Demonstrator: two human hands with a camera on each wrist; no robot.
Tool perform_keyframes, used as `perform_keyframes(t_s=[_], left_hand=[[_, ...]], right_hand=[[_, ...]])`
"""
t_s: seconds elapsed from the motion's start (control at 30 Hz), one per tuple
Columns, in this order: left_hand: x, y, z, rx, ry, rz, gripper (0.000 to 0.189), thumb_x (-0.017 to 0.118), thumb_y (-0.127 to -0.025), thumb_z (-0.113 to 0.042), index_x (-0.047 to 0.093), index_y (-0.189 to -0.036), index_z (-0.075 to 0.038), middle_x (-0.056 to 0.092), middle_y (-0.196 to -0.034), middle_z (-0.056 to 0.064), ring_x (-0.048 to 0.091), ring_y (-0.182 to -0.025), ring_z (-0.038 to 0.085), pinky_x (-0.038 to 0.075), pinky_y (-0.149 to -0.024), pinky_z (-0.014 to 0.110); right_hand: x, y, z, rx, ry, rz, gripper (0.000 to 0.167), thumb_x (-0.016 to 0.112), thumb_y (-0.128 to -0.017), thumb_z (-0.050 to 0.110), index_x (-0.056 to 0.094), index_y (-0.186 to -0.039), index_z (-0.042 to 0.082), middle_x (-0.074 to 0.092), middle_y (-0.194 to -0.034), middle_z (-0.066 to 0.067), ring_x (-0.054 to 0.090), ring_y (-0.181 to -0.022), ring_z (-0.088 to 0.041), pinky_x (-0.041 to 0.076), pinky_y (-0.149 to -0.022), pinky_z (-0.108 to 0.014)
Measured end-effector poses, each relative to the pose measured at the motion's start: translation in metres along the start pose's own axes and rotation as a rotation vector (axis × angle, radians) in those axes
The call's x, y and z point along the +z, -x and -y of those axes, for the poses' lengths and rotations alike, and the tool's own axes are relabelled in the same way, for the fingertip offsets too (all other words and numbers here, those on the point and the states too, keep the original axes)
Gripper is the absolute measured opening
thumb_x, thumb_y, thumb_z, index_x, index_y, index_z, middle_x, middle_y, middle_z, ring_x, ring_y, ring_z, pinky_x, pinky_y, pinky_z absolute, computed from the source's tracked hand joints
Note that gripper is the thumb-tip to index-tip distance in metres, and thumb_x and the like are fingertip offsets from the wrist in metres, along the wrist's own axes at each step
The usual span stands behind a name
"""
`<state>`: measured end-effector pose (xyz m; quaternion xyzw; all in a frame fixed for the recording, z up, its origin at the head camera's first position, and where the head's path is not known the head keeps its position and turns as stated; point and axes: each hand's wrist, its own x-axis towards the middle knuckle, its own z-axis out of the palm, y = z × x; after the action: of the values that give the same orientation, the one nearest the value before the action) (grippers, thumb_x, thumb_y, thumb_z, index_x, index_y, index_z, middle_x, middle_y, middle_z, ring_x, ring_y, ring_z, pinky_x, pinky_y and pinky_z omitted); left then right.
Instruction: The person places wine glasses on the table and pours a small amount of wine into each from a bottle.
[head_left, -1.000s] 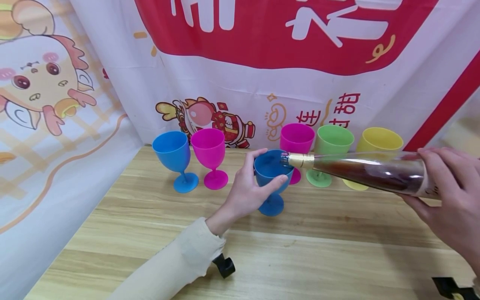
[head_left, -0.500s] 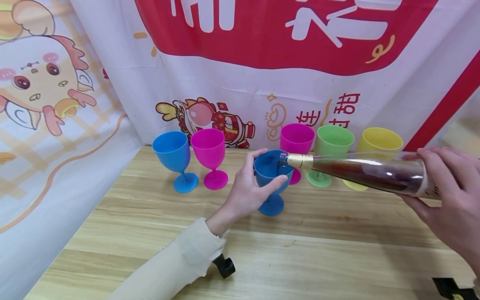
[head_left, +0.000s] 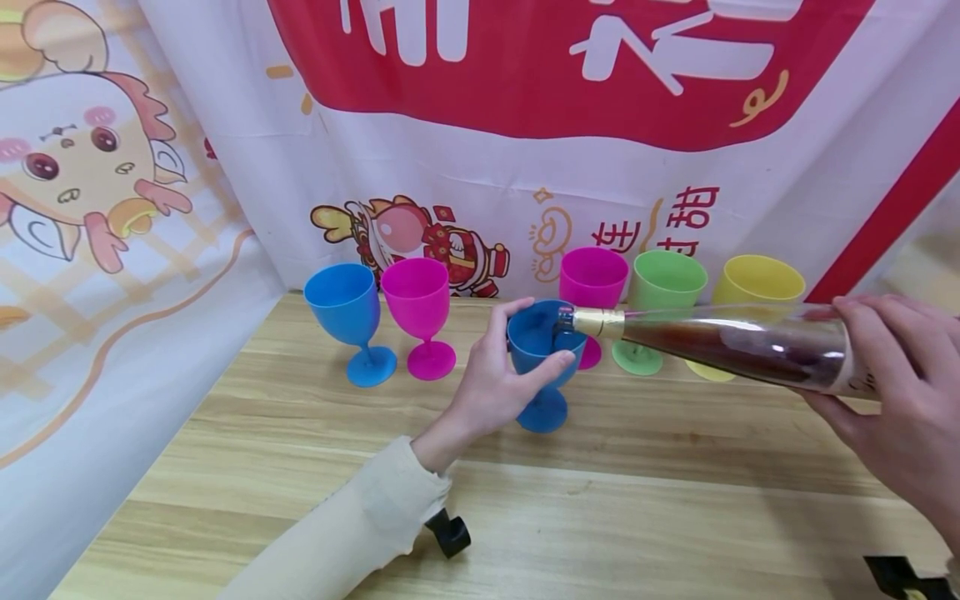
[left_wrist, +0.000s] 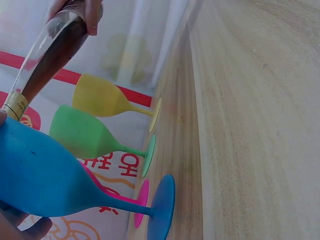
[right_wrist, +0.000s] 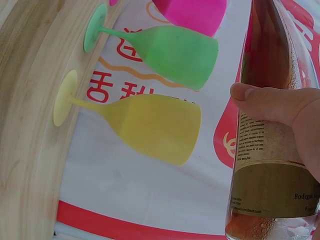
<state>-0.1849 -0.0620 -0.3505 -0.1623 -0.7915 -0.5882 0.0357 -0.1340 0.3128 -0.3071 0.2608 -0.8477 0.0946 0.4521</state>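
My left hand (head_left: 498, 371) grips the bowl of a blue goblet (head_left: 544, 408), thumb in front and fingers round the far side. Its foot is on the wooden table in the left wrist view. In my right hand (head_left: 903, 396) is a clear glass wine bottle (head_left: 738, 342) with dark reddish-brown liquid, tipped nearly level. The bottle's mouth sits just inside the goblet's rim, and a thin dark stream shows below it. A label (right_wrist: 272, 185) wraps the bottle's body in the right wrist view, with foam bubbles in the liquid near its base.
Behind stand another blue goblet (head_left: 343, 304) and a pink goblet (head_left: 417, 292) on the left. A second pink goblet (head_left: 594, 275), a green goblet (head_left: 669, 279) and a yellow goblet (head_left: 761, 279) line the back right. A printed cloth (head_left: 465, 158) hangs behind the table (head_left: 525, 500).
The bottle's neck has shifted slightly left over the goblet, and a dark stream has appeared below its mouth. Both hands keep their hold and the other goblets have not moved.
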Motion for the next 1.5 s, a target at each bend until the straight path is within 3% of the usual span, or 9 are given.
perform_keyframes(t_s=[0.33,0.47,0.8,1.5], left_hand=[[0.0000,0.0008,-0.0007,0.007,-0.002,-0.004,0.079,0.077,-0.096,-0.036,0.032,-0.160,-0.023,0.050,-0.161,0.007,0.049,-0.149,0.032,0.051,-0.113,0.061],[0.0010,0.0009,-0.0004,0.009,0.000,-0.007,0.078,0.077,-0.096,-0.036,0.032,-0.159,-0.025,0.050,-0.161,0.007,0.049,-0.149,0.032,0.051,-0.113,0.061],[0.0025,0.0007,-0.0006,0.006,-0.001,-0.002,0.080,0.077,-0.096,-0.036,0.031,-0.160,-0.024,0.049,-0.161,0.007,0.049,-0.149,0.032,0.052,-0.112,0.061],[0.0024,0.0025,-0.0012,0.004,-0.006,-0.014,0.079,0.077,-0.096,-0.038,0.032,-0.160,-0.026,0.047,-0.163,0.005,0.045,-0.152,0.031,0.049,-0.114,0.064]], right_hand=[[0.0032,-0.0007,0.0007,-0.007,-0.016,-0.055,0.089,0.042,-0.104,0.070,0.057,-0.141,-0.009,0.057,-0.130,-0.042,0.048,-0.117,-0.063,0.023,-0.134,-0.031],[0.0012,-0.0003,0.0005,-0.002,-0.025,-0.020,0.083,0.044,-0.105,0.063,0.054,-0.144,-0.009,0.055,-0.134,-0.042,0.046,-0.120,-0.063,0.020,-0.135,-0.031],[-0.0021,0.0001,0.0015,0.002,0.010,0.023,0.093,0.032,-0.105,0.072,0.051,-0.146,-0.009,0.053,-0.136,-0.041,0.045,-0.124,-0.063,0.016,-0.136,-0.031],[0.0034,-0.0028,0.0071,-0.008,-0.008,-0.102,0.077,0.047,-0.104,0.062,0.061,-0.138,-0.005,0.059,-0.128,-0.039,0.050,-0.114,-0.062,0.023,-0.133,-0.030]])
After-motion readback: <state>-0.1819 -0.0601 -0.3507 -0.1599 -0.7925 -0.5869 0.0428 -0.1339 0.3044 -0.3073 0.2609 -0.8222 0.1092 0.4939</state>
